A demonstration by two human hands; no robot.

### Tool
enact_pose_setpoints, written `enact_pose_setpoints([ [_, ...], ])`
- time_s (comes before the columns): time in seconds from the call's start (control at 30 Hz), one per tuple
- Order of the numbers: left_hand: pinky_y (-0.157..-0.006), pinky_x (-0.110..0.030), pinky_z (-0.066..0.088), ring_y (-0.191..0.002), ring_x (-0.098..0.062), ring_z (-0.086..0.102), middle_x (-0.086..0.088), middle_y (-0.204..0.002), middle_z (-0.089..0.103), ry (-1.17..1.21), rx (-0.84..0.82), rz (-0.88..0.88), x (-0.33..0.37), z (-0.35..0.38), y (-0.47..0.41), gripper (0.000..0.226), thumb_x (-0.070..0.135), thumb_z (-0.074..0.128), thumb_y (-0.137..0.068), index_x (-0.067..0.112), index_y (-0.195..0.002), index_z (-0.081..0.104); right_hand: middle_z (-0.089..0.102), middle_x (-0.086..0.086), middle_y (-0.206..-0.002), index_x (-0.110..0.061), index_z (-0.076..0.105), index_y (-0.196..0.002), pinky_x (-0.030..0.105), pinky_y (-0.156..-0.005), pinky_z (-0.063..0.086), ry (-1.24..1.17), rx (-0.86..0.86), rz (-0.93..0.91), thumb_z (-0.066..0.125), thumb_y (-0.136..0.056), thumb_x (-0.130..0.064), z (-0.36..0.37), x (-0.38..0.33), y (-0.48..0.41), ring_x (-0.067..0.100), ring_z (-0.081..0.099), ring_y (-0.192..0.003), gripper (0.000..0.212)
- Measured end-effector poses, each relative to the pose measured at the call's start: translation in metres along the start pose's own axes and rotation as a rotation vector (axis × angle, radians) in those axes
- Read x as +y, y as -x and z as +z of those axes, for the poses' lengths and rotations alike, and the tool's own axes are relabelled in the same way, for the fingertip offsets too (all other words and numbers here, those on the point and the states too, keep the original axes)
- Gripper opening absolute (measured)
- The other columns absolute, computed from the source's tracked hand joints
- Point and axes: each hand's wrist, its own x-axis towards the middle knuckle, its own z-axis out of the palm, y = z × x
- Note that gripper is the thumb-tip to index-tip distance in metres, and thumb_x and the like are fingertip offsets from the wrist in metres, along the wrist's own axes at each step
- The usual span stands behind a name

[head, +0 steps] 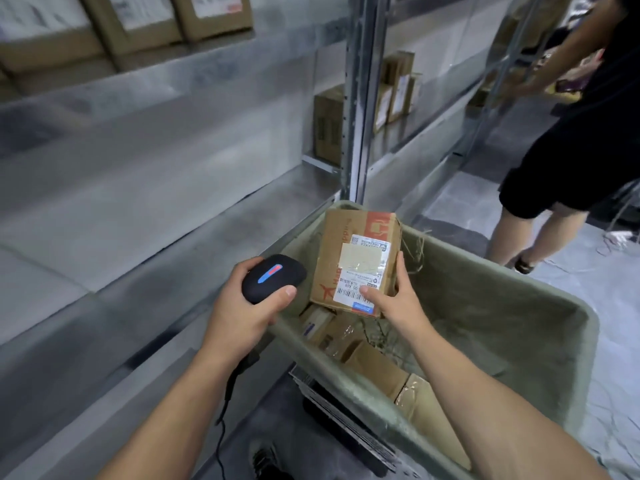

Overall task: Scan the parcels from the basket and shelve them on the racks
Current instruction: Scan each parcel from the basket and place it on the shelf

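gripping the scanner (273, 278), the left hand (242, 306) curls; right hand (391, 299) pinches the parcel (356, 258).

Parcel depot — metal racks (356, 98), cardboard parcels (214, 15).

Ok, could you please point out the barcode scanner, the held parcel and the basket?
barcode scanner (273, 279): head view, black top housing.
held parcel (360, 261): head view, labelled front face.
basket (502, 306): head view, far inner wall.
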Motion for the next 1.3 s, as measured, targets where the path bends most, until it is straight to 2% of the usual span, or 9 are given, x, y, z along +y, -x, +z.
enact_pose_setpoints([
  [0.07, -0.065, -0.016, 0.048, -0.063, 0.002, 0.062, 0.011, -0.094, 0.071, -0.031, 0.020, 0.004, 0.001, -0.009, 0.005, 0.048, 0.022, 0.086, -0.082, 0.039, -0.117, 0.058, 0.061, -0.019, -0.131, -0.052, 0.009, -0.157, 0.031, -0.091, 0.058, -0.021, -0.013, -0.019, 0.082, -0.084, -0.021, 0.010, -0.008, 0.000, 0.005, 0.066, -0.110, 0.108],
  [0.1, -0.066, -0.015, 0.047, -0.064, 0.003, 0.062, 0.011, -0.094, 0.071, -0.043, 0.029, 0.002, 0.002, -0.013, 0.007, 0.048, 0.022, 0.085, -0.082, 0.038, -0.118, 0.058, 0.060, -0.018, -0.134, -0.051, 0.009, -0.157, 0.032, -0.092, 0.058, -0.033, -0.019, -0.023, 0.082, -0.084, -0.025, 0.016, -0.013, 0.000, 0.006, 0.066, -0.111, 0.107],
  [0.2, -0.058, -0.011, 0.046, -0.060, 0.005, 0.061, 0.007, -0.087, 0.068, -0.036, 0.038, -0.009, 0.005, -0.023, 0.019, 0.049, 0.019, 0.085, -0.082, 0.032, -0.121, 0.058, 0.057, -0.014, -0.142, -0.059, 0.014, -0.152, 0.051, -0.103, 0.052, -0.061, -0.016, -0.037, 0.082, -0.078, -0.045, 0.033, -0.025, 0.001, 0.014, 0.066, -0.117, 0.101],
  [0.33, -0.052, -0.016, 0.048, -0.054, 0.000, 0.059, 0.004, -0.090, 0.070, 0.022, 0.042, -0.010, 0.005, -0.036, 0.036, 0.058, 0.026, 0.089, -0.074, 0.028, -0.124, 0.059, 0.060, -0.004, -0.140, -0.056, 0.023, -0.151, 0.055, -0.099, 0.054, -0.152, -0.009, -0.045, 0.079, -0.086, -0.030, 0.056, -0.035, 0.000, 0.019, 0.069, -0.113, 0.090],
  [0.47, -0.051, -0.019, 0.048, -0.050, -0.006, 0.058, 0.003, -0.090, 0.070, 0.030, 0.034, -0.034, 0.001, -0.058, 0.053, 0.069, 0.032, 0.088, -0.068, 0.024, -0.130, 0.058, 0.056, 0.000, -0.143, -0.062, 0.020, -0.147, 0.058, -0.098, 0.054, -0.150, -0.068, -0.050, 0.088, -0.069, -0.032, 0.082, -0.047, 0.010, 0.025, 0.065, -0.120, 0.108],
  [0.6, -0.051, -0.018, 0.049, -0.050, -0.003, 0.058, 0.001, -0.097, 0.070, 0.040, 0.006, -0.040, -0.002, -0.084, 0.072, 0.067, 0.029, 0.088, -0.069, 0.024, -0.129, 0.058, 0.057, 0.004, -0.142, -0.050, 0.009, -0.157, 0.054, -0.095, 0.056, -0.259, -0.074, -0.061, 0.076, -0.084, -0.001, 0.104, -0.057, 0.029, 0.025, 0.066, -0.117, 0.111],
  [0.73, -0.052, -0.020, 0.051, -0.051, -0.006, 0.060, 0.002, -0.099, 0.071, 0.032, -0.009, -0.049, -0.004, -0.110, 0.088, 0.070, 0.039, 0.078, -0.062, 0.029, -0.128, 0.058, 0.056, 0.003, -0.142, -0.053, 0.010, -0.156, 0.053, -0.096, 0.056, -0.287, -0.060, -0.086, 0.080, -0.083, -0.005, 0.122, -0.064, 0.049, 0.022, 0.065, -0.118, 0.111],
  [1.0, -0.052, -0.024, 0.051, -0.052, -0.011, 0.060, 0.001, -0.094, 0.071, 0.087, -0.020, -0.048, -0.018, -0.152, 0.118, 0.063, 0.037, 0.080, -0.064, 0.028, -0.124, 0.060, 0.055, -0.002, -0.142, -0.056, 0.014, -0.153, 0.057, -0.097, 0.055, -0.241, -0.033, -0.145, 0.084, -0.080, -0.014, 0.156, -0.064, 0.088, 0.022, 0.062, -0.123, 0.110],
  [1.3, -0.055, -0.024, 0.050, -0.060, -0.009, 0.063, 0.004, -0.084, 0.069, 0.117, -0.015, -0.026, -0.030, -0.188, 0.143, 0.047, 0.039, 0.080, -0.066, 0.043, -0.109, 0.060, 0.049, -0.006, -0.147, -0.062, 0.013, -0.148, 0.062, -0.103, 0.049, -0.146, 0.002, -0.152, 0.083, -0.081, -0.024, 0.185, -0.063, 0.112, 0.023, 0.054, -0.132, 0.105],
])
